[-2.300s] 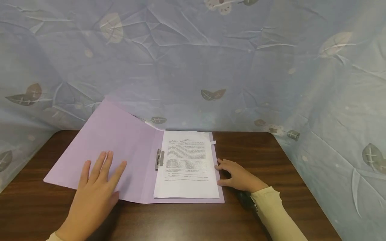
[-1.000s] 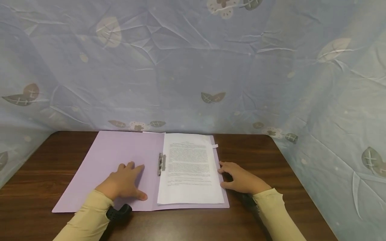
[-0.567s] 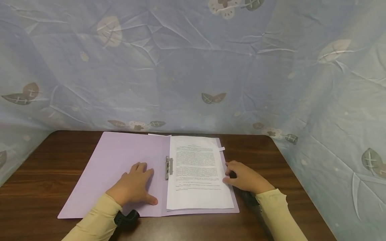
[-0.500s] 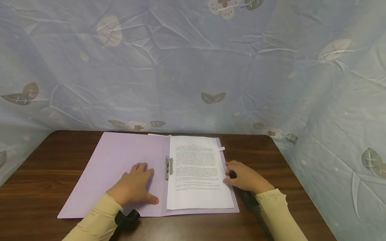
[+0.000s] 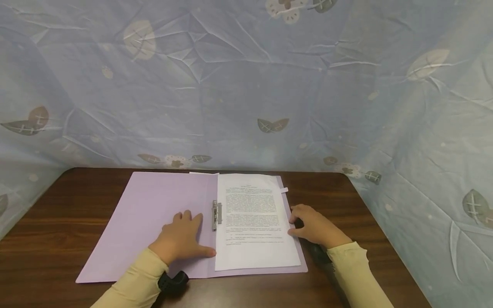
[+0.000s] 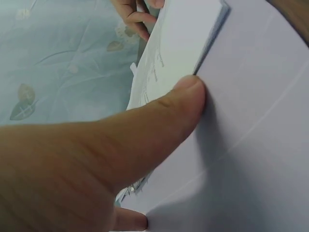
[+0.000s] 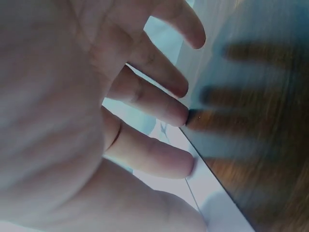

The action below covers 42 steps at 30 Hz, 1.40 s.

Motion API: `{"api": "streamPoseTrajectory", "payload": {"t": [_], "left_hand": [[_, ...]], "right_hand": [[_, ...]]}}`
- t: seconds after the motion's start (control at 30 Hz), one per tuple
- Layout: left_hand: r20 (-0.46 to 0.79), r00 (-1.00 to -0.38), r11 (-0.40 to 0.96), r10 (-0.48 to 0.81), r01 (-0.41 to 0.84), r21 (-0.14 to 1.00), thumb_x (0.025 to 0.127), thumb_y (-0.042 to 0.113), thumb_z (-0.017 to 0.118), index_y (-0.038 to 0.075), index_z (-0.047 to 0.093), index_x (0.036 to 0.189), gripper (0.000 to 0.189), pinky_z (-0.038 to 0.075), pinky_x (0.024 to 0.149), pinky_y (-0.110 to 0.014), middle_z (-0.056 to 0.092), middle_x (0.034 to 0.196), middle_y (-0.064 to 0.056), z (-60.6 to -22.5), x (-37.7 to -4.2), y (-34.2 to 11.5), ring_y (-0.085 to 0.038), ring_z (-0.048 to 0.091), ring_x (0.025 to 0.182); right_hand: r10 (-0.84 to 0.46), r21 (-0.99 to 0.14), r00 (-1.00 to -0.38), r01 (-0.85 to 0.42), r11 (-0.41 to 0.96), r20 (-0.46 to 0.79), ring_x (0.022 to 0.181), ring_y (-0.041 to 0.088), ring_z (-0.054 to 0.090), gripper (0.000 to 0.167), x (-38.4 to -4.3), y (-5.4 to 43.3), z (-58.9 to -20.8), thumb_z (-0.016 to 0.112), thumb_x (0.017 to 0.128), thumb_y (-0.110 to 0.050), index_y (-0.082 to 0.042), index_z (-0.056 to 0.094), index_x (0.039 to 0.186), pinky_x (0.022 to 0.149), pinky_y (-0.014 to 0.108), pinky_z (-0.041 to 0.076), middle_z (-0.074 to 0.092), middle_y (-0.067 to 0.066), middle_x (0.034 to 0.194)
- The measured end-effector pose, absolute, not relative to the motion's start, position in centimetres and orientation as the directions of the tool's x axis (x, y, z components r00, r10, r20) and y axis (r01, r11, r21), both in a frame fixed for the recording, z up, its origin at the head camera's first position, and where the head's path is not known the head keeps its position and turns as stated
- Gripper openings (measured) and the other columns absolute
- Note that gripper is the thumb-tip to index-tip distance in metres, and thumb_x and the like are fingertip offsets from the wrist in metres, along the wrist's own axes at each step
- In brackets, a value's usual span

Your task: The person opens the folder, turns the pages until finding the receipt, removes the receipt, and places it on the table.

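Note:
A lilac clip folder [image 5: 150, 201] lies spread on the table, its cover flat to the left. Printed sheets [image 5: 254, 231] rest on its right half, beside a metal clip [image 5: 217, 216] near the spine. My left hand [image 5: 182, 239] lies over the cover with spread fingers; in the left wrist view its thumb [image 6: 164, 111] reaches the lower left edge of the sheet stack [image 6: 188, 34]. At the folder's right edge is my right hand [image 5: 313, 224]. The right wrist view shows its loosely bent fingers [image 7: 159, 159] along that edge [image 7: 219, 208], holding nothing visible.
The dark wooden table [image 5: 246, 295] ends at a patterned grey-blue cloth [image 5: 231, 85] hanging behind and at both sides. A small white tab [image 5: 284, 190] sticks out at the folder's right edge. Black wrist devices [image 5: 173, 283] sit below the hands.
The folder's cover, tilted up at first, has come down flat. The folder has shifted right and nearer to me. My left hand has moved rightward to the sheets' edge; my right moved slightly right.

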<state>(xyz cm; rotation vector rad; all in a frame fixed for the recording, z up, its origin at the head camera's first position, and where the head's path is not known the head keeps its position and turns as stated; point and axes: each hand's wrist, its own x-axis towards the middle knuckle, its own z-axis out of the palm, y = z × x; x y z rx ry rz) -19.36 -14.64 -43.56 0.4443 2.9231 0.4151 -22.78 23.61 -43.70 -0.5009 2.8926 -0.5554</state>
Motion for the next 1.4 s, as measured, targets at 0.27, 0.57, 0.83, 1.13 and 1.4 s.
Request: {"api": "streamPoseTrajectory", "payload": {"t": [0.27,0.57,0.83,1.13,1.4], "left_hand": [[-0.105,-0.94,0.913,0.326,0.284,0.294,0.072,0.061,0.084,-0.003,0.054,0.143,0.101,0.053,0.083,-0.068,0.054,0.128,-0.031,-43.3,-19.3,-14.6,-0.054,0.052,0.122],[-0.094,-0.953,0.908,0.287,0.239,0.345,0.072,0.079,0.074,-0.004,0.058,0.141,0.11,0.053,0.086,-0.066,0.054,0.132,-0.033,-43.7,-19.6,-14.6,-0.054,0.053,0.121],[-0.089,-0.963,0.924,0.253,0.214,0.316,0.062,0.078,0.081,-0.001,0.06,0.134,0.109,0.052,0.073,-0.068,0.057,0.118,-0.026,-44.0,-19.4,-14.0,-0.047,0.055,0.112],[-0.065,-0.971,0.93,0.228,0.198,0.31,0.059,0.076,0.085,0.0,0.062,0.128,0.105,0.049,0.077,-0.074,0.057,0.115,-0.025,-44.1,-19.2,-13.7,-0.046,0.055,0.11],[-0.054,-0.974,0.928,0.218,0.19,0.319,0.057,0.076,0.086,-0.001,0.063,0.128,0.108,0.047,0.078,-0.077,0.058,0.116,-0.026,-44.3,-19.2,-13.7,-0.048,0.055,0.112]], "right_hand": [[-0.341,-0.38,-0.935,-0.28,0.881,-0.101,0.137,0.042,0.052,0.021,-22.8,23.9,-44.0,0.085,0.086,-0.016,-0.015,0.065,0.093,0.109,0.056,0.044,0.056,0.021,0.146],[-0.35,-0.385,-0.932,-0.29,0.876,-0.095,0.137,0.041,0.052,0.022,-22.9,23.8,-44.1,0.085,0.085,-0.015,-0.015,0.064,0.092,0.108,0.055,0.046,0.057,0.02,0.146],[-0.382,-0.356,-0.921,-0.333,0.873,-0.077,0.135,0.04,0.054,0.018,-22.8,23.7,-43.5,0.081,0.089,-0.014,-0.015,0.063,0.09,0.107,0.055,0.045,0.06,0.019,0.141],[-0.293,-0.219,-0.942,-0.325,0.92,0.166,0.089,0.025,0.064,0.008,-26.7,21.8,-42.0,0.07,0.094,-0.016,-0.009,0.073,0.095,0.082,0.047,0.054,0.071,0.007,0.1],[-0.312,-0.233,-0.95,-0.303,0.924,-0.001,0.133,0.04,0.053,0.044,-33.0,19.5,-42.5,0.061,0.104,-0.02,0.002,0.057,0.141,0.11,0.054,0.044,0.056,0.024,0.143]]}}
